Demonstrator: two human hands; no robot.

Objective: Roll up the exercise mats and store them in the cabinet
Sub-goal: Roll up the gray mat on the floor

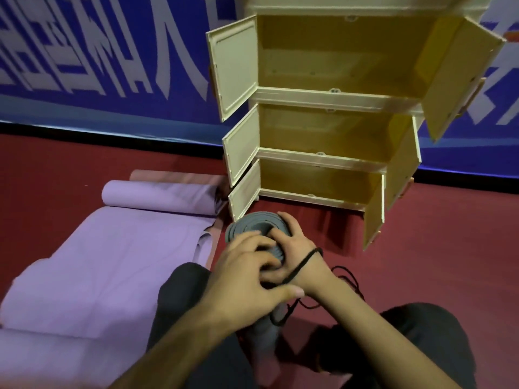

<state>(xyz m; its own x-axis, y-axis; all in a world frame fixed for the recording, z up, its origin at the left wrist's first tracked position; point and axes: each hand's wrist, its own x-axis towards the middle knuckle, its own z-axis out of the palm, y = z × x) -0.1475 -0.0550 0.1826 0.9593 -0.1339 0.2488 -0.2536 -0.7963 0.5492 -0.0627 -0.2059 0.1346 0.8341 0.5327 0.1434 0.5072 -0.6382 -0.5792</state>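
A rolled grey mat stands on end between my knees, its spiral end facing up. My left hand grips the roll from the near left side, fingers curled over it. My right hand grips its far right side, fingers hooked into the spiral. A black cord runs over my right wrist and trails down to the floor. The cream cabinet stands just beyond, all three compartments with doors swung open and nothing inside. A purple mat lies partly unrolled at the left.
A pink mat lies behind the purple roll by the cabinet's left foot. The floor is dark red. A blue banner wall runs behind. My dark-trousered knees flank the grey roll.
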